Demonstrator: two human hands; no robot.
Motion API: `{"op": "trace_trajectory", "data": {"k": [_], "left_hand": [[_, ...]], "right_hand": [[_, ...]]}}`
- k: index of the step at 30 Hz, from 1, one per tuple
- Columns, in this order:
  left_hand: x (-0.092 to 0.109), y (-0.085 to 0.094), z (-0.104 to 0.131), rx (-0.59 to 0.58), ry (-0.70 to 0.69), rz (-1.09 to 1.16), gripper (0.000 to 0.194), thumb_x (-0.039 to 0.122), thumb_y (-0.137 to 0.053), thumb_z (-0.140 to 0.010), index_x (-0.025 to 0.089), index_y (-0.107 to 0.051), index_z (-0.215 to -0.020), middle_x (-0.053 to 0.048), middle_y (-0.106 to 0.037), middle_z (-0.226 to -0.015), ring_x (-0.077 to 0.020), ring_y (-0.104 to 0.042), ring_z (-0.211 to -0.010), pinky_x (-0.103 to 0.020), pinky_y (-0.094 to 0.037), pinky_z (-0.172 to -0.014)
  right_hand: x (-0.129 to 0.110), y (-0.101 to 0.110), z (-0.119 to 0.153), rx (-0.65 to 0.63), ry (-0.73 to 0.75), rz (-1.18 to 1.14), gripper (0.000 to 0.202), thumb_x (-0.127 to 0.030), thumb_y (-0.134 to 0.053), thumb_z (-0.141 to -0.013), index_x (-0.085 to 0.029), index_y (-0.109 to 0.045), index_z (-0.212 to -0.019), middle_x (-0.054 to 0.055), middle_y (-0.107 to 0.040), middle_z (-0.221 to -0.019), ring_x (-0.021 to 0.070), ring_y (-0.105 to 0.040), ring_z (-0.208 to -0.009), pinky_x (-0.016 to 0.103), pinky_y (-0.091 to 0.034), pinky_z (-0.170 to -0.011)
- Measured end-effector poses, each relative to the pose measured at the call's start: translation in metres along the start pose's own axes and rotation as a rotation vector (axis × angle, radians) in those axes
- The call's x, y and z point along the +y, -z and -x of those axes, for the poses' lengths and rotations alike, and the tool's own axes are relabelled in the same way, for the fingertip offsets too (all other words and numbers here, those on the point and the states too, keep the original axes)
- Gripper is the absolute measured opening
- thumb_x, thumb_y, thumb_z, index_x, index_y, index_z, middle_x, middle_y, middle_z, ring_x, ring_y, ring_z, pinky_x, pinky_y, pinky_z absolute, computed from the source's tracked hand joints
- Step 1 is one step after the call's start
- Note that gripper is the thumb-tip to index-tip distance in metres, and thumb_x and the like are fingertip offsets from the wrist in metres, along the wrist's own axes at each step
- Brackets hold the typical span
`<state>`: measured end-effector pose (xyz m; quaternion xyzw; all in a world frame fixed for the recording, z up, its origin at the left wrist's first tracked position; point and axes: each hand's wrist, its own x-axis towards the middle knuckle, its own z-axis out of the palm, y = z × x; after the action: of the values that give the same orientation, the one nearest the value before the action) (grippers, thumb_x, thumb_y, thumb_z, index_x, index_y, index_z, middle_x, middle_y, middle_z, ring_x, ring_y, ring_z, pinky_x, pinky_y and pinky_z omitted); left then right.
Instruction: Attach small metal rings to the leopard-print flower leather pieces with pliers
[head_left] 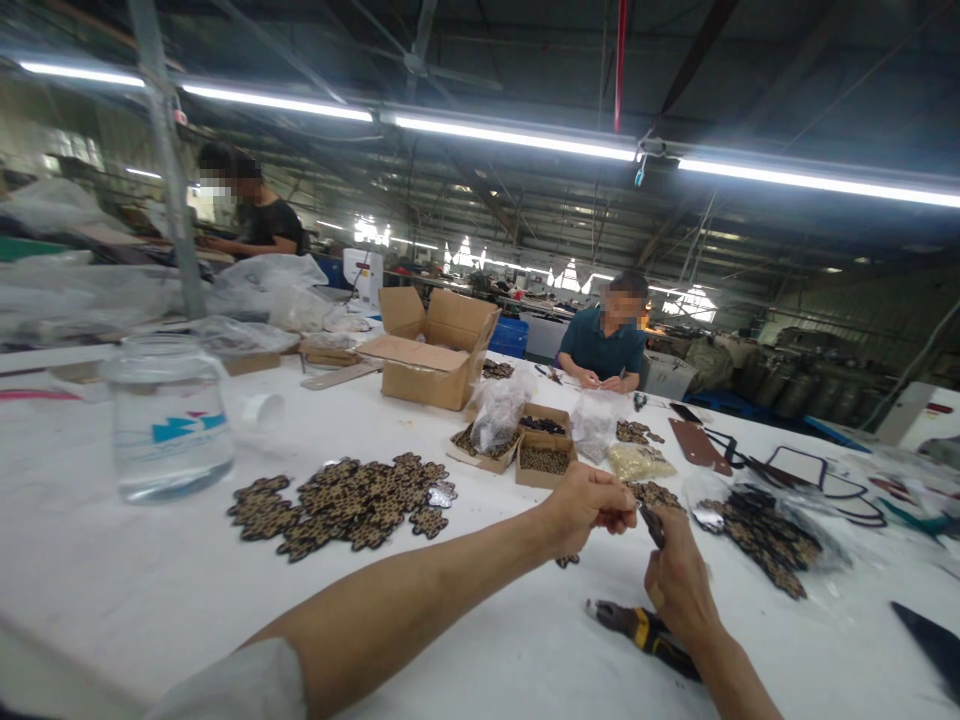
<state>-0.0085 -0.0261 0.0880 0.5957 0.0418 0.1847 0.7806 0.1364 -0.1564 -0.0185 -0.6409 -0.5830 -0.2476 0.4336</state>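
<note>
At lower centre a small dark piece [651,522] is pinched between the left hand [589,508] and the right hand [679,580] — raised off the white table [150,590], seemingly for close work. Pliers [645,632] lie just beneath. Small cardboard trays [545,459] hold dark pieces; more are spread flat in a pile [345,503] at centre left.

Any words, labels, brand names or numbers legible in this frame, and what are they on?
No text can be read.
Clear plastic jar: a blue and red logo mark, any lettering too blurred to read.
Cardboard box: no print shows.
White container behind the box: dark marks, too small to read.
</note>
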Motion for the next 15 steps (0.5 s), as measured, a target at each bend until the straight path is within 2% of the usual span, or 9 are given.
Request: {"op": "trace_trajectory", "data": {"k": [6, 8, 11, 13, 15], "left_hand": [[-0.001, -0.003, 0.0, 0.064, -0.064, -0.046, 0.028, 0.032, -0.083, -0.06, 0.009, -0.07, -0.068, -0.01, -0.068, -0.065, -0.0115, -0.054, -0.053, -0.025, -0.038, -0.05], [-0.004, -0.002, 0.0, 0.085, -0.11, -0.077, 0.029, 0.033, -0.083, -0.063, 0.009, -0.072, -0.076, -0.009, -0.069, -0.069, -0.0125, -0.056, -0.056, -0.024, -0.039, -0.05], [-0.006, 0.002, -0.001, 0.088, -0.203, -0.171, 0.042, 0.033, -0.086, -0.063, 0.012, -0.075, -0.097, -0.009, -0.071, -0.081, -0.0152, -0.061, -0.067, -0.024, -0.045, -0.056], [-0.007, 0.006, -0.001, 0.092, -0.258, -0.285, 0.041, 0.033, -0.085, -0.065, 0.013, -0.076, -0.099, -0.009, -0.071, -0.084, -0.0161, -0.062, -0.072, -0.025, -0.047, -0.062], [-0.006, 0.01, -0.002, 0.104, -0.298, -0.388, 0.032, 0.034, -0.083, -0.069, 0.012, -0.077, -0.09, -0.009, -0.071, -0.081, -0.0158, -0.062, -0.072, -0.025, -0.047, -0.065]], "right_hand": [[-0.002, -0.001, -0.003, 0.023, -0.139, 0.006, 0.063, 0.0, -0.043, -0.065, -0.018, -0.046, -0.126, 0.009, -0.055, -0.107, 0.0253, -0.058, -0.1, 0.044, -0.05, -0.089], [-0.003, -0.001, -0.003, 0.023, -0.121, 0.014, 0.065, -0.001, -0.043, -0.064, -0.017, -0.045, -0.128, 0.01, -0.054, -0.11, 0.0256, -0.058, -0.101, 0.043, -0.051, -0.088], [-0.003, -0.002, -0.004, -0.013, -0.072, 0.01, 0.067, 0.0, -0.043, -0.064, -0.018, -0.044, -0.129, 0.011, -0.053, -0.111, 0.027, -0.056, -0.104, 0.046, -0.05, -0.09], [-0.003, -0.003, -0.003, -0.04, -0.064, 0.006, 0.065, 0.001, -0.043, -0.064, -0.019, -0.044, -0.127, 0.01, -0.052, -0.108, 0.0269, -0.055, -0.102, 0.046, -0.05, -0.089], [-0.003, -0.003, -0.003, -0.048, -0.063, 0.014, 0.064, 0.001, -0.043, -0.065, -0.019, -0.044, -0.126, 0.01, -0.051, -0.106, 0.0265, -0.055, -0.099, 0.045, -0.05, -0.086]]}}
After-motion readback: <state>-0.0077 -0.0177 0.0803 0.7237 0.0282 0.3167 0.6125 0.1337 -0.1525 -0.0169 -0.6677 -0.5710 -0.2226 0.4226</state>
